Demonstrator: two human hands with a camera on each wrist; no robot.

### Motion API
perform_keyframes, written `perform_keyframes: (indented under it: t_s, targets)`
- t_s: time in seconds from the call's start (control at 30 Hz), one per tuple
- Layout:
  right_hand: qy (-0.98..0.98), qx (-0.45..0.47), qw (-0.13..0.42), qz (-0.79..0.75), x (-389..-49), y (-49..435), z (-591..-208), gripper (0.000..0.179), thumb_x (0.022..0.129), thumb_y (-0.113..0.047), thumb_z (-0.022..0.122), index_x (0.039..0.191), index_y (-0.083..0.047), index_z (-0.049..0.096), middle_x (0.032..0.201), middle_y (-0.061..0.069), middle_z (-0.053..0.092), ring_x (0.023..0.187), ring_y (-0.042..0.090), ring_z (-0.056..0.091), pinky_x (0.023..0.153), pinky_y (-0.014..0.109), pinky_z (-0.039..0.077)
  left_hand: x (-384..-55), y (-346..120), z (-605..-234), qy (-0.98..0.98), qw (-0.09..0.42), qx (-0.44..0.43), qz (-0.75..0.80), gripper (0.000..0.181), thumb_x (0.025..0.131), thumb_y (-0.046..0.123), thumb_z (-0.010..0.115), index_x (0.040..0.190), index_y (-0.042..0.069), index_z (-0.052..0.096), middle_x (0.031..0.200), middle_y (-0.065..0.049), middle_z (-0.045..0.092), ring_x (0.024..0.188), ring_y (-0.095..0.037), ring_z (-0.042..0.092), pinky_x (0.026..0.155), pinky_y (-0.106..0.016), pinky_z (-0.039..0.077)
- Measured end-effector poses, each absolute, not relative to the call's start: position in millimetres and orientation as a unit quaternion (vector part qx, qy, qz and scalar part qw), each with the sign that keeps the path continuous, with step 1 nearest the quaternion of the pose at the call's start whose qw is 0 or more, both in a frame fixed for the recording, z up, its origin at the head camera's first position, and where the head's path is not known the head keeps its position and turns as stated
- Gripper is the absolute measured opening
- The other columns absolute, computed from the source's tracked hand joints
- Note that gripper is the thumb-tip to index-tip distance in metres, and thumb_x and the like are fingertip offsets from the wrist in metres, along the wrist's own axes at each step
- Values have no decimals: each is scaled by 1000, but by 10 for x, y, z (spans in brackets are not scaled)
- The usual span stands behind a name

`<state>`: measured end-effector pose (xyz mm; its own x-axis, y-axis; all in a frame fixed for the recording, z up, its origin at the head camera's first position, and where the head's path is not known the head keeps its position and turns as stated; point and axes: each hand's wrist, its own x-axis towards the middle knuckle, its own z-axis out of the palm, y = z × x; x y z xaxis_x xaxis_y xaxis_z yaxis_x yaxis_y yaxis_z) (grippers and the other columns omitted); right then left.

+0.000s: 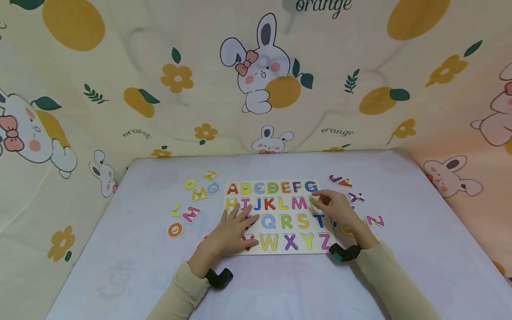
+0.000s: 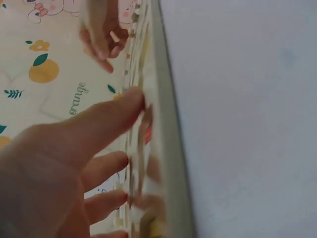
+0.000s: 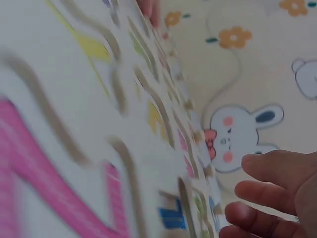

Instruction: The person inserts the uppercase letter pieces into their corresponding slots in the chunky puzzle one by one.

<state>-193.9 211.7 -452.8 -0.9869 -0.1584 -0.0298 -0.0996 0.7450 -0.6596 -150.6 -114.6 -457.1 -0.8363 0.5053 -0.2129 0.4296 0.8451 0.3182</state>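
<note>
A white alphabet puzzle board (image 1: 276, 254) lies flat on the table, its colored letters in rows. In the top row, letters such as the blue G (image 1: 311, 186) bear small knobs. My left hand (image 1: 230, 233) rests on the board's left part with fingers spread, covering some letters. My right hand (image 1: 335, 208) is over the board's right side, near the G and the partly hidden green letter under it. In the right wrist view, the fingers (image 3: 270, 196) are loosely bent and apart from the thumb, with no piece visible between them.
Loose letter pieces lie left of the board, among them an orange O (image 1: 175, 230) and a yellow M (image 1: 200, 194). More lie to the right, including a pink letter (image 1: 375, 221) and a purple Y (image 1: 356, 197). A patterned cloth (image 1: 224, 133) hangs behind the table.
</note>
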Motion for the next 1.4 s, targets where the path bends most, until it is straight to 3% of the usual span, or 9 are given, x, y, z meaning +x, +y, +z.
perform_keyframes:
  t_s: [0.13, 0.27, 0.4, 0.53, 0.73, 0.83, 1.17, 1.4]
  targets:
    - [935, -103, 19, -338, -1808, 2053, -4565, 34, 89, -19, 68, 119, -2, 66, 95, 12, 62, 83, 19, 52, 67, 22, 44, -1554, -1209, -4540, 947, 147, 246, 147, 64, 89, 50, 61, 146, 27, 43, 161, -2, 28, 152, -34, 15, 120, -61, 17]
    - [946, -142, 1, -292, -1694, 2024, -4611, 34, 87, -21, 71, 116, -5, 68, 116, 18, 60, 103, 30, 55, 86, 43, 53, -1641, -1323, -4518, 940, 139, 234, 208, 55, 90, 40, 64, 141, 23, 50, 154, -2, 43, 147, -29, 32, 120, -52, 26]
    - [953, -167, 21, -253, -1593, 2014, -4642, 46, 85, -30, 73, 125, -9, 64, 137, 21, 51, 128, 43, 44, 102, 63, 42, -1744, -1491, -4504, 938, 109, 187, 272, 46, 91, 33, 65, 134, 19, 58, 134, -4, 62, 127, -25, 55, 111, -47, 41]
    - [949, -201, 50, -237, -1515, 2022, -4680, 59, 85, -37, 71, 137, -13, 54, 153, 22, 35, 141, 47, 29, 106, 69, 33, -1887, -1697, -4522, 932, 65, 158, 319, 39, 93, 28, 64, 128, 12, 63, 110, -6, 70, 104, -20, 63, 99, -44, 49]
    - [947, -232, 64, -213, -1469, 2018, -4727, 64, 86, -46, 66, 142, -18, 48, 159, 22, 24, 147, 48, 18, 115, 69, 14, -2119, -2002, -4543, 926, -14, 143, 349, 30, 92, 17, 64, 118, 2, 68, 94, -13, 71, 85, -20, 64, 75, -27, 51]
    - [949, -230, 69, -204, -1451, 2016, -4729, 65, 87, -48, 64, 144, -20, 47, 160, 21, 23, 147, 48, 16, 115, 69, 10, -2230, -2133, -4525, 927, -31, 124, 353, 29, 91, 14, 64, 116, -1, 67, 90, -15, 69, 80, -20, 63, 68, -20, 47]
    - [952, -227, 71, -194, -1439, 1992, -4710, 65, 87, -48, 64, 144, -22, 46, 160, 19, 23, 148, 50, 11, 115, 70, 11, -2623, -2326, -4523, 931, -23, 49, 362, 33, 93, 14, 61, 121, -3, 64, 92, -20, 64, 80, -23, 56, 63, -19, 41]
    - [952, -229, 74, -188, -1439, 1990, -4722, 63, 87, -47, 64, 143, -24, 47, 160, 20, 22, 147, 51, 8, 115, 70, 10, -2831, -2313, -4662, 922, -6, 13, 386, 36, 92, 16, 61, 123, -1, 63, 90, -15, 62, 61, -6, 48, 53, -17, 40]
